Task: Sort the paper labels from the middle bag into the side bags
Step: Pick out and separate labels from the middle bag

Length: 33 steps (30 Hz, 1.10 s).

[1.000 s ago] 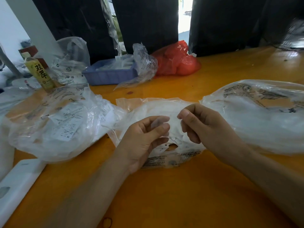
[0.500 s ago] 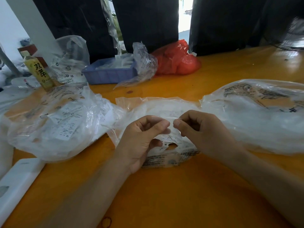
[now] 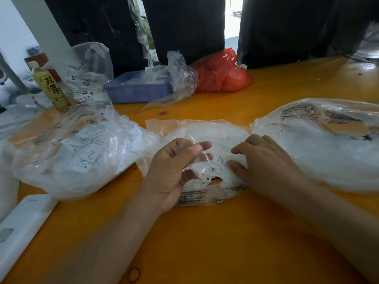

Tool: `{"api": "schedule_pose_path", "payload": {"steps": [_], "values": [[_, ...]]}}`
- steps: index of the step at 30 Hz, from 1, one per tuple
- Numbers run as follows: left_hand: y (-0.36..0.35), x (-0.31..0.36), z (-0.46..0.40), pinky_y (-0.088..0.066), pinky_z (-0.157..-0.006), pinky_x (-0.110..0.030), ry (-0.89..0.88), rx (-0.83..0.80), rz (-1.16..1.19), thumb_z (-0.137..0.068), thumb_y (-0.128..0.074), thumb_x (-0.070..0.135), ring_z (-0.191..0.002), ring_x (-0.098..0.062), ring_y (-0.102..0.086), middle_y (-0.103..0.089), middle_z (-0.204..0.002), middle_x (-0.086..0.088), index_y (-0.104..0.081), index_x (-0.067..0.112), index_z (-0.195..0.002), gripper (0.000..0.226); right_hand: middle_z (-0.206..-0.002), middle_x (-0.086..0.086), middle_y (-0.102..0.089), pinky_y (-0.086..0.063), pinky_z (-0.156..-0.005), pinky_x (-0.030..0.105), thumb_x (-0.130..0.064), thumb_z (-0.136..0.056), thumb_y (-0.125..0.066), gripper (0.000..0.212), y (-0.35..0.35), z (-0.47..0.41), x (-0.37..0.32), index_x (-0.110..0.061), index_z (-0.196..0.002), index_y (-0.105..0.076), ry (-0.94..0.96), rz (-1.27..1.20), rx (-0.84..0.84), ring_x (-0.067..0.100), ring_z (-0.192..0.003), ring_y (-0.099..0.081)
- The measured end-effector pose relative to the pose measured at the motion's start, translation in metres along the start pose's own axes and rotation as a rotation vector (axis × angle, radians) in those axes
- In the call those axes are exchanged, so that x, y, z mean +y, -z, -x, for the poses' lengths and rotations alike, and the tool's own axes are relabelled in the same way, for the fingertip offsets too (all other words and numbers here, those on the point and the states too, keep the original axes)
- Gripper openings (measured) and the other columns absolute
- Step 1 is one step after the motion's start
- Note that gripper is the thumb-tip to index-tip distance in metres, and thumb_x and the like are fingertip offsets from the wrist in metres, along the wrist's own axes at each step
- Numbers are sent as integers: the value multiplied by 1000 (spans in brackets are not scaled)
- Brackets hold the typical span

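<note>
Both hands at the middle bag; three clear bags on the orange tabletop.

Left hand (image 3: 174, 171) pinches the clear film of the middle bag (image 3: 213, 136); right hand (image 3: 264, 162), fingers spread, presses the paper labels (image 3: 211, 173) in its mouth. Left bag (image 3: 67, 152) and right bag (image 3: 328, 148) flank it; the right is cut off. Label count unreadable.
</note>
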<state>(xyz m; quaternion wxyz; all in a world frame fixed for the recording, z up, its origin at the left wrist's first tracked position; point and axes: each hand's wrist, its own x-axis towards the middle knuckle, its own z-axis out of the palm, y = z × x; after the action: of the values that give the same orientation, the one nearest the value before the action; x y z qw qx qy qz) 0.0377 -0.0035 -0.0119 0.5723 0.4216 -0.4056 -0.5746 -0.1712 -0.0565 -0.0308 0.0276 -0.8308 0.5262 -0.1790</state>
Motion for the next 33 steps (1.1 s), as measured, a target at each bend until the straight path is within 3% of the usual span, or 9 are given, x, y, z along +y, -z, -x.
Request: {"api": "schedule_pose_path", "payload": {"steps": [5,11,15,18,20,23,26,29,33], "values": [[2,-4,-2,-46,-45,-19,29,-8,-33,-82,-82,17,-74,-17,-74,-80,-101,-14,-74,25,-80,12,-124,-5,-53,-41,-96,33,-64,-94,-53,50,-4,-2,-4,-33,-132,-64,25,59,-41,19,-113,-46],[0,-6,-3,-45,-50,-19,84,33,-79,-61,-90,35,-75,-7,-69,-78,-93,-2,-81,29,-81,22,-99,-7,-61,-49,-82,34,-35,-98,-61,19,-4,-2,-9,-26,-97,-77,20,-77,73,14,-86,-58],[0,-7,-3,-41,-46,-17,87,71,-121,-63,-88,34,-83,-8,-73,-81,-102,-1,-85,26,-89,27,-88,-18,-60,-37,-62,16,-32,-96,-62,18,-2,-4,-10,-34,-78,-60,-79,-345,213,0,-71,-55],[1,-8,-3,-46,-47,-16,73,76,-165,-79,-83,21,-96,-12,-79,-82,-109,-4,-86,22,-93,14,-91,-19,-64,-35,-66,15,-48,-95,-57,14,3,-2,-9,-38,-87,-63,-47,-294,230,-2,-79,-53],[2,-11,-4,-54,-57,-15,56,83,-183,-88,-78,10,-100,-14,-79,-82,-108,-5,-84,16,-98,13,-108,-9,-63,-42,-81,26,-62,-92,-54,37,0,-1,-8,-33,-108,-71,-2,-43,100,8,-98,-52],[2,-14,-3,-61,-72,-18,46,84,-116,-86,-78,4,-100,-23,-80,-82,-106,-14,-81,8,-104,18,-113,-5,-59,-42,-91,35,-58,-95,-55,36,-5,0,-11,-32,-112,-73,9,100,14,18,-103,-49],[1,-15,-5,-62,-80,-22,32,91,-48,-78,-81,12,-102,-31,-80,-81,-107,-19,-82,10,-99,21,-97,-13,-61,-45,-81,29,-41,-98,-59,20,-7,0,-14,-29,-94,-75,13,-107,109,11,-88,-52],[1,-13,-7,-63,-84,-25,54,101,16,-86,-77,27,-104,-33,-79,-80,-108,-21,-83,9,-94,21,-79,-23,-65,-42,-54,11,-39,-100,-56,17,-2,-3,-11,-37,-85,-62,-168,-515,201,1,-67,-59],[2,-13,-7,-63,-75,-24,47,115,-39,-87,-71,37,-104,-24,-79,-81,-111,-12,-84,13,-95,28,-67,-8,-74,-55,-55,26,-33,-107,-48,15,12,-5,-6,-25,-100,-58,-301,-979,299,10,-57,-68]]}}
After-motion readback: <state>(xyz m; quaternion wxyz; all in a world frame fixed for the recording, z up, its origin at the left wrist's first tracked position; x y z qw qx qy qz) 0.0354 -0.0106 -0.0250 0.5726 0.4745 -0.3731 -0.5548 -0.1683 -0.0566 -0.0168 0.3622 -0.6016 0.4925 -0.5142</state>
